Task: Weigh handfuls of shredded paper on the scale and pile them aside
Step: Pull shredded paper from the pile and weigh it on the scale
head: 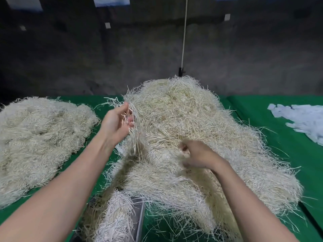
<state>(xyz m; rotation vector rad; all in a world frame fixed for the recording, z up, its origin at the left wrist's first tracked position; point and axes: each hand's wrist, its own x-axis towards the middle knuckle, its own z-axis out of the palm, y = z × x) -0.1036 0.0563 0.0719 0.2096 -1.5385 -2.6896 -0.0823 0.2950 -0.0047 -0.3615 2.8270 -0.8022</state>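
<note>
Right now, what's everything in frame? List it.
shredded paper heap: one, cream, centre of table
shredded paper pile: one, cream, left, apart from the heap
scale: one, grey, near edge, mostly under shreds
paper slips: loose batch, white, far right
table cover: one, green, under everything
cord: one, white, hanging by the back wall
left hand: raised at the heap's left side, grips shredded paper strands
right hand: fingers curled, on the heap; blurred, grip unclear
</note>
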